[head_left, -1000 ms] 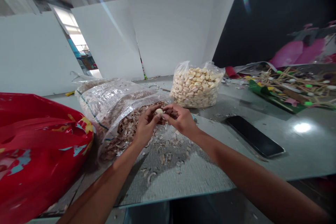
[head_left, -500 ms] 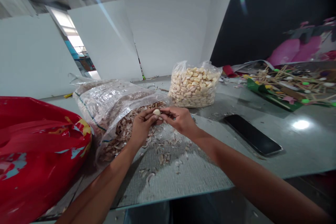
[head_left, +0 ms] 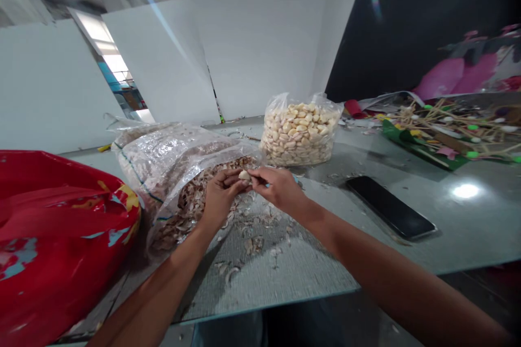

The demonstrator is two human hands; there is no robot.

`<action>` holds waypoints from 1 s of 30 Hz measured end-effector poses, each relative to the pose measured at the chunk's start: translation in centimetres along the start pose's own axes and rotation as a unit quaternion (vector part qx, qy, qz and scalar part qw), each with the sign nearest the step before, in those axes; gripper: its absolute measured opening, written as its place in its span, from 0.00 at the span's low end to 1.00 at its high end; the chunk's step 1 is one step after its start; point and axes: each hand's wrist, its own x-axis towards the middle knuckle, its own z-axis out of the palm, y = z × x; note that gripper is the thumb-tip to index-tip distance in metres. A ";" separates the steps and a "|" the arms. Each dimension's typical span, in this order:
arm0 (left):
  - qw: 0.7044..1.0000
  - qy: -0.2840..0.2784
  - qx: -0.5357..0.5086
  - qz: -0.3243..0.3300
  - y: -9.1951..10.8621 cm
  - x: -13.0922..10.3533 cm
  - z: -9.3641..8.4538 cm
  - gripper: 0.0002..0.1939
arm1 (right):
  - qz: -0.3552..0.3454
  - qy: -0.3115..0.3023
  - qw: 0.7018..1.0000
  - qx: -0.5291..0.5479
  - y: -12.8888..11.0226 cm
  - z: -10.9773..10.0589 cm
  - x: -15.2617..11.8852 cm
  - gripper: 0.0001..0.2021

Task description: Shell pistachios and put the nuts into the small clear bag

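Observation:
Between my two hands is a small pale bean-like piece point(head_left: 245, 175). My left hand point(head_left: 223, 188) pinches it from the left with thumb and fingers. From the right, my right hand point(head_left: 278, 187) has its thumb and fingertips closed on the piece's edge. Just behind my left hand an open clear bag point(head_left: 195, 160) lies on its side, full of brown shell scraps point(head_left: 193, 195). Behind my right hand stands a clear bag of pale beans point(head_left: 301, 133). Loose shell bits point(head_left: 254, 244) are scattered on the tabletop below my hands.
A red plastic bag point(head_left: 61, 233) bulges at the left. A black phone point(head_left: 391, 207) lies on the grey table point(head_left: 309, 271) right of my right forearm. Thin sticks with coloured balls point(head_left: 451, 124) and a green sheet point(head_left: 419, 146) lie at the back right. White panels stand behind.
My right thumb has shifted slightly at the piece, and the right fingers have changed their bend a little. Otherwise the hands and bags stay nearly where they were.

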 end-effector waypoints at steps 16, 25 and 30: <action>0.992 -0.044 0.104 0.060 0.6 -0.2 0.0 0.19 | 0.034 0.029 0.995 0.093 -0.1 -0.4 0.4 0.10; 0.949 -0.029 0.279 0.146 0.6 0.2 -1.1 0.12 | 0.024 -0.022 0.997 0.064 1.0 -0.6 0.8 0.10; 0.943 -0.025 0.290 0.158 1.0 0.2 -1.2 0.12 | 0.018 -0.042 0.997 0.060 1.0 -0.6 0.7 0.10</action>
